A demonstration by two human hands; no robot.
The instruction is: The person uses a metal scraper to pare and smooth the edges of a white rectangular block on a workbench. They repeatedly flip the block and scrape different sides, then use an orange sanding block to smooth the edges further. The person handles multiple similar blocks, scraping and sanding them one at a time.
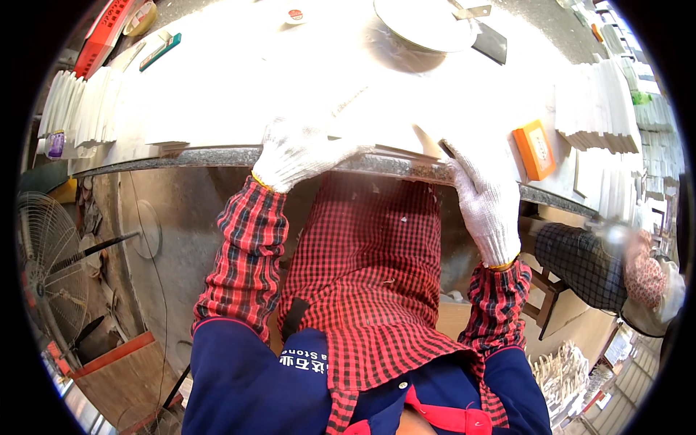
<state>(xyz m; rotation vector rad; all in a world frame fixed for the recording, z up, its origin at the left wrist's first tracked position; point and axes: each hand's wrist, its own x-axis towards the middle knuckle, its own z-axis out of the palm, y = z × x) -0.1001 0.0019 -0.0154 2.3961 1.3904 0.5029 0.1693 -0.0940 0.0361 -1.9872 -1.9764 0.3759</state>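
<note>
My left hand [296, 154], in a white knit glove, lies at the front edge of the bright white worktop [239, 101]. Its thumb stretches right along that edge and its fingers are spread, partly washed out by glare. My right hand [484, 192], gloved the same way, rests at the edge farther right, with its fingers bent over a thin dark-edged piece [446, 149] whose kind I cannot make out. Between the hands, a thin pale strip [409, 154] runs along the worktop edge. Glare hides the surface beyond it.
An orange box [533, 150] lies right of my right hand. Stacks of white slabs [596, 105] [80, 105] stand at both sides. At the back are a round white basin [424, 22] and a green box [160, 52]. A fan [54, 254] stands left; another person [587, 261] sits right.
</note>
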